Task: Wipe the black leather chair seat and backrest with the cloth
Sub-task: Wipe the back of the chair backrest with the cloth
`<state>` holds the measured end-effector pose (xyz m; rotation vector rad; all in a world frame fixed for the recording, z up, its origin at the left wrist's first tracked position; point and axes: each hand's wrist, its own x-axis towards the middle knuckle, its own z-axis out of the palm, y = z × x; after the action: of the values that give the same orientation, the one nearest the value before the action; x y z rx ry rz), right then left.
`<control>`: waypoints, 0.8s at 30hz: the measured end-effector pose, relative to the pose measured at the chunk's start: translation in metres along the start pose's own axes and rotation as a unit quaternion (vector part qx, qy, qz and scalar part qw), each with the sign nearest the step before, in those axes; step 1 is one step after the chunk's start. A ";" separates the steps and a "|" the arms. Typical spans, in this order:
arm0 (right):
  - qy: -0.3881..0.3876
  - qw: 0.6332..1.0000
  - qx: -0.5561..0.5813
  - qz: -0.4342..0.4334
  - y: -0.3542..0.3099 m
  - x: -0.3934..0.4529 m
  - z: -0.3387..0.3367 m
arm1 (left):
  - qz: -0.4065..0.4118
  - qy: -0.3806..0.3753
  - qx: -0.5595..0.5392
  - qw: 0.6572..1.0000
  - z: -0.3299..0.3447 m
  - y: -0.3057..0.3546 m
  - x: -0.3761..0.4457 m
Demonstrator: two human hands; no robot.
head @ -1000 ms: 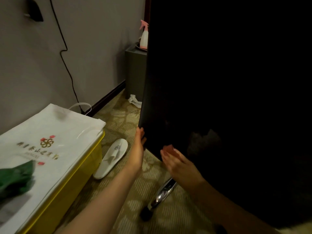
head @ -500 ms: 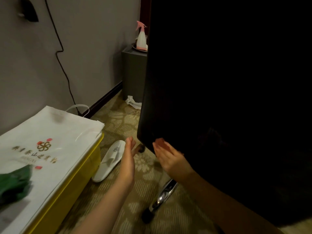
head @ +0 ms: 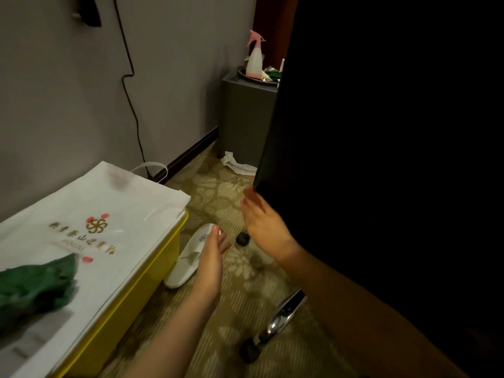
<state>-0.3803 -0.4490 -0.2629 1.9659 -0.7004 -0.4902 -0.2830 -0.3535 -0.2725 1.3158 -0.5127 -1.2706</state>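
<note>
The black leather chair (head: 381, 159) fills the right side, its dark panel upright with its long axis vertical — seat and backrest cannot be told apart. The right hand (head: 266, 230), fingers spread, touches the panel's lower corner. The left hand (head: 210, 260) hangs open over a white slipper (head: 188, 257), holding nothing. A green cloth (head: 35, 287) lies on a white bag (head: 90, 227) atop a yellow bin (head: 131, 309). 2 casters show below.

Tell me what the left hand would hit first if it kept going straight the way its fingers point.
Probably the white slipper on the carpet: the left hand, open and empty, points toward it. Depth is unclear.
</note>
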 end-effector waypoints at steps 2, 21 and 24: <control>-0.012 0.999 0.036 -0.020 -0.020 -0.033 0.014 | 0.000 0.011 0.017 1.000 -0.001 0.004 0.005; 0.101 0.985 0.111 0.085 0.033 -0.228 0.042 | 0.007 -0.178 0.043 0.983 0.128 0.022 -0.064; 0.209 0.950 0.120 0.198 0.098 -0.199 0.009 | 0.015 -0.177 0.041 0.983 0.132 0.021 -0.070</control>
<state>-0.5628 -0.3619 -0.1702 1.9899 -0.8764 0.2619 -0.4113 -0.3518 -0.1930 1.1478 -0.8384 -1.4800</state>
